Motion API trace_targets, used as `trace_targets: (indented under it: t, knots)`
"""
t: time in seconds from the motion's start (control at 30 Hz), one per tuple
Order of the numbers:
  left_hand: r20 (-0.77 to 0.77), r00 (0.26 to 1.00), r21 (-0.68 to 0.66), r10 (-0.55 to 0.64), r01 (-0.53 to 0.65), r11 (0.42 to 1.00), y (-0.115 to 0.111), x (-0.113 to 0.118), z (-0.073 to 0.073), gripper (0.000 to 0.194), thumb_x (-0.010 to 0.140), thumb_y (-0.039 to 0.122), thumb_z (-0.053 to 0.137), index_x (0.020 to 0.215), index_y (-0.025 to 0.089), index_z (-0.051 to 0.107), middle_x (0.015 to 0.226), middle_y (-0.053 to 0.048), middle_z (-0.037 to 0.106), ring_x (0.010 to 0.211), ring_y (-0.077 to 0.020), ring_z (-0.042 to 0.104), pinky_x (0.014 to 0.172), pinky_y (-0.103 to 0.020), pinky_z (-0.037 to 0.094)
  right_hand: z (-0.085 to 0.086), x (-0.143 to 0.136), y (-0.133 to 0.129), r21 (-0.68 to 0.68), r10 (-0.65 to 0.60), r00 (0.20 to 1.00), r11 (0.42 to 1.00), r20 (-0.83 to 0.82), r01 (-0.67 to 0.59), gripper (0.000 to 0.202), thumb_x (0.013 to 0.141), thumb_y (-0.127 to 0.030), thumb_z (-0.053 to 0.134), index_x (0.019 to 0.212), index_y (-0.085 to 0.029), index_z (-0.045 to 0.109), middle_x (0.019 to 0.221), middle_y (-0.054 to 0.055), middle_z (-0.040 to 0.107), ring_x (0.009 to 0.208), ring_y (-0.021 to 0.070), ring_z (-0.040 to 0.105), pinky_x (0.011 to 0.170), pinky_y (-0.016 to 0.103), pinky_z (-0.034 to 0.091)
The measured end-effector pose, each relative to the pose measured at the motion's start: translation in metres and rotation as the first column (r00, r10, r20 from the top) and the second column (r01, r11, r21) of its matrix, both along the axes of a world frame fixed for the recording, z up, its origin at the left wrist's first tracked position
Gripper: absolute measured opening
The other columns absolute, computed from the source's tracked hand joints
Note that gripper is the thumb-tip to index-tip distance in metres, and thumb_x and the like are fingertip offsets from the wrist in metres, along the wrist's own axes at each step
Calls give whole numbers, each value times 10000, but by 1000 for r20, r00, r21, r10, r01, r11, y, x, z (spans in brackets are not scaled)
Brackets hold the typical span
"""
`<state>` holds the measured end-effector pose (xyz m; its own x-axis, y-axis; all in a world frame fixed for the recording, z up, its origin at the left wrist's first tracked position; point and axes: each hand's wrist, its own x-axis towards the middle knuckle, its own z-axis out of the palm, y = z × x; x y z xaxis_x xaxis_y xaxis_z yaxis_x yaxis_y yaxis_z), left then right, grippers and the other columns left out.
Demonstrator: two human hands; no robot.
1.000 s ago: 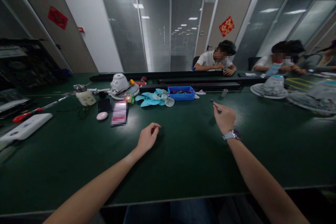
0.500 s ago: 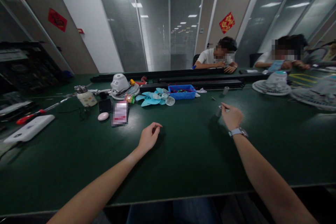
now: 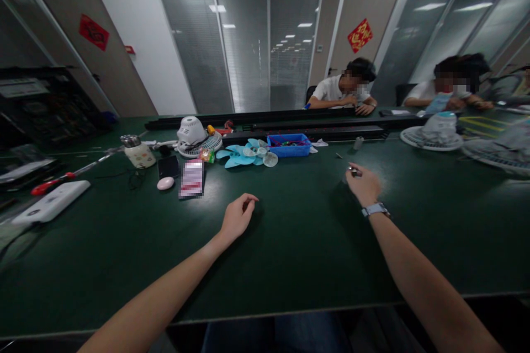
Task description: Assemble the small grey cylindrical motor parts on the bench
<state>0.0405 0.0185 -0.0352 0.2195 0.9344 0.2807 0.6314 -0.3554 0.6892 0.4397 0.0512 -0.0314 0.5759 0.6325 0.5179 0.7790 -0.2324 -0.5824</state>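
My right hand (image 3: pixel 365 183), with a watch (image 3: pixel 376 208) on its wrist, is closed in a pinch above the green table. Between its thumb and fingers is a small metal cylinder (image 3: pixel 353 171), mostly hidden by the fingers. Just beyond stands a similar small grey cylinder (image 3: pixel 358 143), and a thin short piece (image 3: pixel 339 155) lies to its left. My left hand (image 3: pixel 237 215) rests on the table with loosely bent fingers and holds nothing. Ahead of it lie light blue fan blades (image 3: pixel 238 156) and a blue bin (image 3: pixel 290 146) with small parts inside.
Left of the blades are a white fan motor housing (image 3: pixel 191 131), a phone (image 3: pixel 192 179), a pink mouse-like object (image 3: pixel 165 183), a jar (image 3: pixel 138 152) and a white power strip (image 3: pixel 52 202). Long black bars cross the back. Another fan (image 3: pixel 430 137) stands right. People sit opposite.
My right fingers have shifted slightly around the small metal cylinder, which now shows less below them. My left hand stays put. The whole view has moved slightly.
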Motion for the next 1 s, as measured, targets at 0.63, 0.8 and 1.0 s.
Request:
trace_targets:
  t: [0.63, 0.8, 1.0]
  knots:
    - [35, 999, -14, -9, 9, 1000, -1, 1, 2, 247, 910, 264, 456, 1014, 191, 668, 805, -14, 675, 718, -170, 611, 675, -270, 427, -13, -9, 11, 206, 263, 848, 961, -460, -186, 404, 670, -348, 761, 991, -120, 669, 967, 143, 733, 887, 233, 697, 795, 353, 548]
    - [62, 997, 1, -46, 46, 999, -3, 2, 3, 245, 928, 268, 455, 1028, 187, 663, 799, -12, 661, 698, -163, 591, 667, -274, 427, -9, -88, -5, 235, 506, 751, 862, -424, -449, 458, 691, -400, 768, 1051, -138, 663, 1007, 114, 734, 861, 204, 705, 801, 334, 565]
    - [64, 992, 149, -107, 97, 984, -11, 7, 9, 308, 954, 360, 498, 1192, 229, 643, 945, -37, 658, 877, -191, 577, 800, -317, 455, -1, -179, -48, 192, 815, 424, 525, -395, -829, 396, 742, -347, 758, 1085, -175, 663, 1060, 78, 721, 945, 189, 688, 892, 364, 547]
